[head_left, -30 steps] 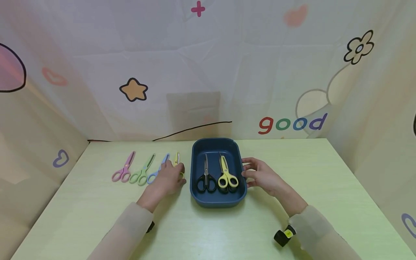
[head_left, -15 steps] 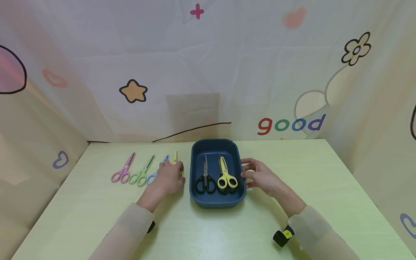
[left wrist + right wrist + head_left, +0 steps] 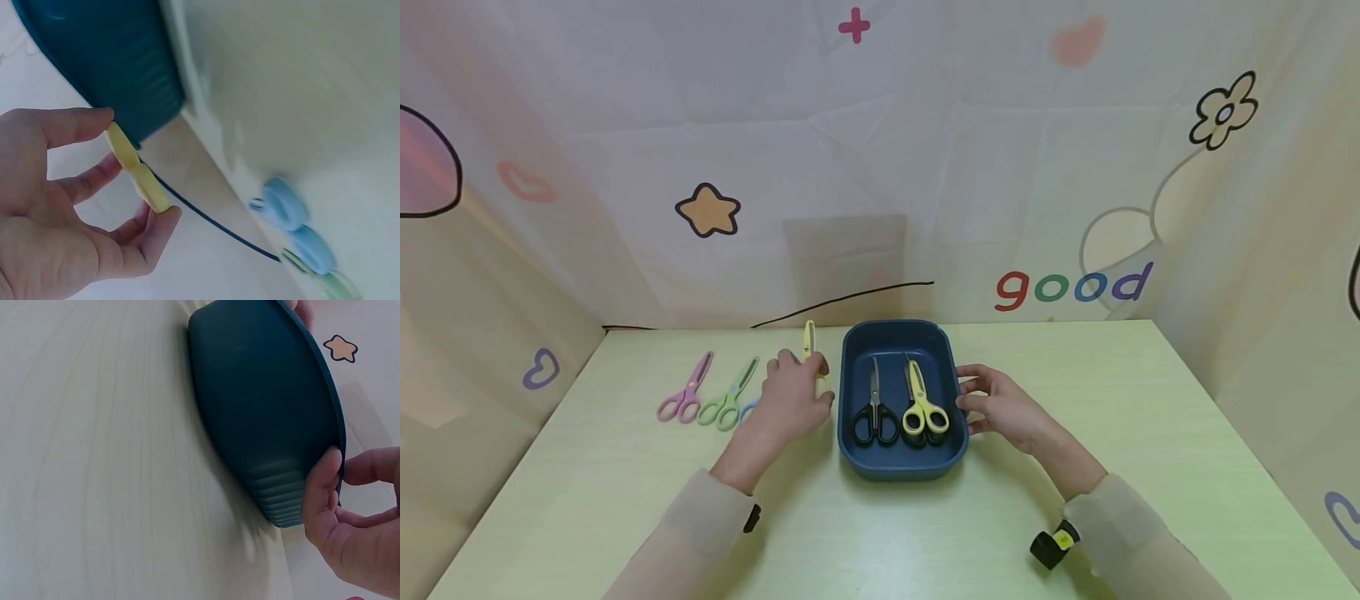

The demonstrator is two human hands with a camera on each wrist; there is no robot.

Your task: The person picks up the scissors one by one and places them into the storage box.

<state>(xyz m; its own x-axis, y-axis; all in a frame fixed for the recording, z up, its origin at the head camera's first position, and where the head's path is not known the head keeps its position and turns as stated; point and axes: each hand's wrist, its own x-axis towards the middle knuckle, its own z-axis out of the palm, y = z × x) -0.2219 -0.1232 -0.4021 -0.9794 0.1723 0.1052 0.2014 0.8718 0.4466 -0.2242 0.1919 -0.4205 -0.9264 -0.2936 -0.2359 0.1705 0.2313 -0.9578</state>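
We had yellow scissors (image 3: 809, 337) pinched in our left hand (image 3: 792, 396) near the back edge of the table (image 3: 1000, 525), our right hand (image 3: 1011, 410) gripping the blue tray (image 3: 904, 472)!

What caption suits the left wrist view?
Left hand holding yellow scissors by the handles, dark blue tray and light blue scissors in view.

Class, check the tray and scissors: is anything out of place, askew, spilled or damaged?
One mild oddity: inside the blue tray, a yellow pair of scissors lies on top of a black-handled pair, mostly hiding it, while another black-handled pair lies alone. No spill or damage shows.
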